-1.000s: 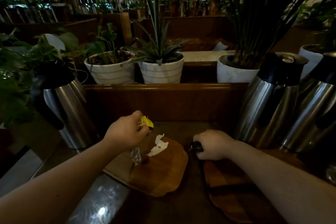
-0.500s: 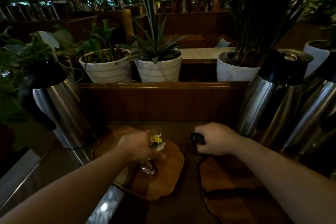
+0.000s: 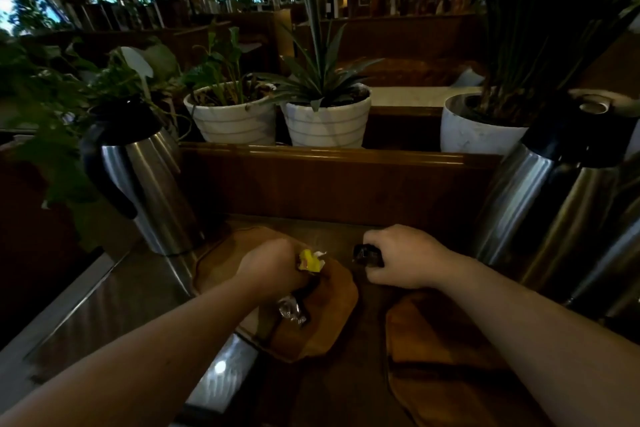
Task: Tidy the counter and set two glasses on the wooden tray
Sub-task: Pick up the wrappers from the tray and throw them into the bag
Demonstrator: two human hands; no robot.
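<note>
A round-edged wooden tray (image 3: 332, 315) lies on the dark counter in front of me. My left hand (image 3: 270, 269) rests on it as a closed fist, holding yellow and white crumpled litter (image 3: 310, 261); a clear crinkled wrapper (image 3: 289, 308) sticks out below the fist. My right hand (image 3: 398, 258) is closed on a small black object (image 3: 363, 253), just right of the tray. A second wooden tray (image 3: 433, 357) lies under my right forearm. No glasses are in view.
A steel thermos jug (image 3: 145, 184) stands at the left; two more steel jugs (image 3: 554, 204) crowd the right. A wooden ledge (image 3: 329, 163) backs the counter, with white plant pots (image 3: 325, 121) behind it. A metal strip (image 3: 221, 367) edges the counter front.
My left hand came down from above the tray onto it and closed over the white paper scrap, still holding the yellow litter. My right hand stayed put with the black object.
</note>
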